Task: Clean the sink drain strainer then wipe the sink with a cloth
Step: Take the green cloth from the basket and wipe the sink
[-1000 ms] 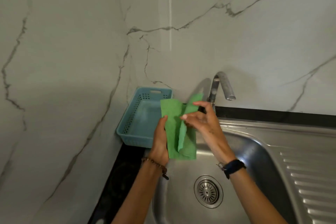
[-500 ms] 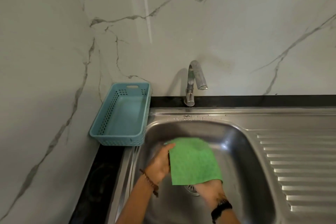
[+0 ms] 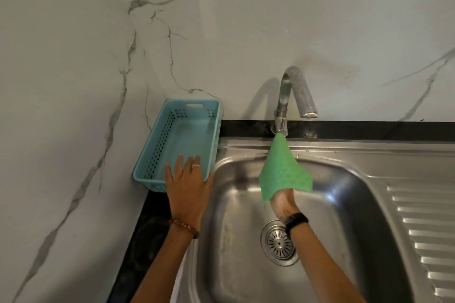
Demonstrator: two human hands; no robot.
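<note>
A green cloth (image 3: 283, 172) drapes over my right hand (image 3: 283, 203), which presses it against the back wall of the steel sink (image 3: 236, 248), its tip reaching the faucet base. The cloth hides my right fingers. The round metal drain strainer (image 3: 277, 243) sits in the basin floor, partly covered by my right wrist with its black band. My left hand (image 3: 188, 189) lies flat with fingers spread on the near rim of the blue basket, holding nothing.
A blue perforated plastic basket (image 3: 157, 145) stands on the black counter left of the sink, against the marble wall. A chrome faucet (image 3: 294, 93) rises behind the basin. The ribbed steel draining board (image 3: 418, 224) lies to the right.
My left hand let go of the cloth and moved left onto the basket rim. My right hand carried the cloth from over the drain up to the sink's back wall.
</note>
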